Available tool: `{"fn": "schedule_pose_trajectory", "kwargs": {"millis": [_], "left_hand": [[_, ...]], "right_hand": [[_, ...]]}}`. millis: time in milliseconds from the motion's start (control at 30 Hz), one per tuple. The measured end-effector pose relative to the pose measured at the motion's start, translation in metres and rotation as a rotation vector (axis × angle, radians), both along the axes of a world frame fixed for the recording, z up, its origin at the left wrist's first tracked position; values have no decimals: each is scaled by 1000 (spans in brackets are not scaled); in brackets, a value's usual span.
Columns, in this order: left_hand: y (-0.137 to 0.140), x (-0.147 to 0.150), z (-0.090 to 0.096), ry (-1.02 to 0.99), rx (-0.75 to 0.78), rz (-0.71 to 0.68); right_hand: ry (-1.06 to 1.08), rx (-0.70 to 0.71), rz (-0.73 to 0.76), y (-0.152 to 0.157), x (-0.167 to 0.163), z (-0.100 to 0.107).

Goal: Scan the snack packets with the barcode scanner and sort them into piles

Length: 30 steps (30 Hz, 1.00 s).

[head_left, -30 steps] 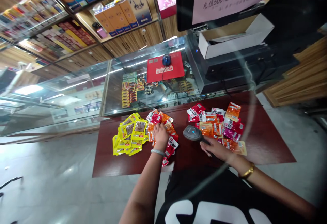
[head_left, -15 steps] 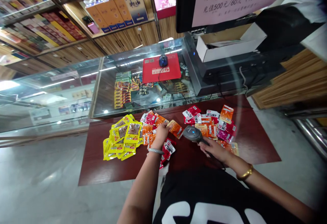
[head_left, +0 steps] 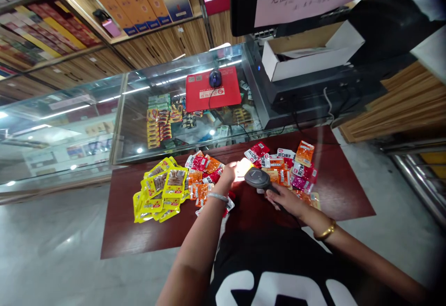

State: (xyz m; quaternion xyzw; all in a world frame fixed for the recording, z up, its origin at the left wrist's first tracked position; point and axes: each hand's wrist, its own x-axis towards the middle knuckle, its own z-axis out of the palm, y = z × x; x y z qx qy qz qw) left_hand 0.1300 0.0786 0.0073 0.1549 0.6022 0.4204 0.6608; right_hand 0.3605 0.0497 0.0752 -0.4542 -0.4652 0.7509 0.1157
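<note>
My right hand [head_left: 283,197] is wrapped round the handle of a dark grey barcode scanner [head_left: 257,177]. Bright light from its head falls on a small snack packet [head_left: 243,169], which my left hand [head_left: 228,176] pinches by its edge just left of the scanner. The glare washes out the packet's print. Under and beside my left wrist lie orange and red packets [head_left: 201,189]. Further left is a heap of yellow snack packets [head_left: 163,187]. Another spread of red, orange and white packets [head_left: 284,169] lies right of the scanner.
The packets rest on a dark red-brown board [head_left: 121,231]. Behind it stands a glass display counter [head_left: 135,106] with a red mouse pad [head_left: 195,94] and a computer mouse [head_left: 215,78]. A white open box [head_left: 289,71] sits below the monitor [head_left: 242,3] at the right.
My left hand has brought the orange packet up and closer under the scanner head. The scanner's light now shines on the packet, where it was unlit before. The view has shifted slightly.
</note>
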Motion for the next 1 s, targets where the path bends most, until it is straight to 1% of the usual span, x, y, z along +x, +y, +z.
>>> {"fn": "schedule_pose_trajectory", "kwargs": {"millis": [33,100,133,167,200,233,267,333,367,400,467,567,733,800,900,1000], "left_hand": [[3,3,0,-12,5,-18],[7,5,0,-1,52,-103],[8,2,1,52,92,-153],[9,-4,2,149,134,-210],[8,-11,4,293,164,-273],[6,-21,7,480,170,-337],[3,-31,10,691,141,-401],[-6,-52,18,1115,14,-528],[-12,-61,22,1285,-60,-588],[-18,-68,26,1413,-125,-641],[-30,-77,31,1550,-194,-733],[-42,-80,30,1587,-172,-821],[-47,-82,20,1526,-116,-816],[-44,-80,18,1440,-99,-802],[-39,-73,16,1228,-63,-757],[-38,-64,15,1066,5,-719]], "right_hand": [[6,-11,-17,-1,1,-4],[19,-27,-41,-3,2,-12],[22,-34,-45,-4,3,-16],[21,-40,-48,-4,4,-19],[19,-48,-47,-4,5,-22],[17,-55,-44,-4,5,-24],[12,-58,-39,-4,5,-25],[-2,-52,-20,-4,4,-27],[-11,-43,-7,-3,3,-28],[-18,-32,7,-3,2,-28],[-18,-15,32,-4,-1,-30],[-11,-5,61,-5,-4,-30],[-16,60,93,-9,-8,-29],[-4,66,98,-11,-10,-28],[-6,65,82,-13,-14,-23],[-28,136,54,-12,-20,-13]]}}
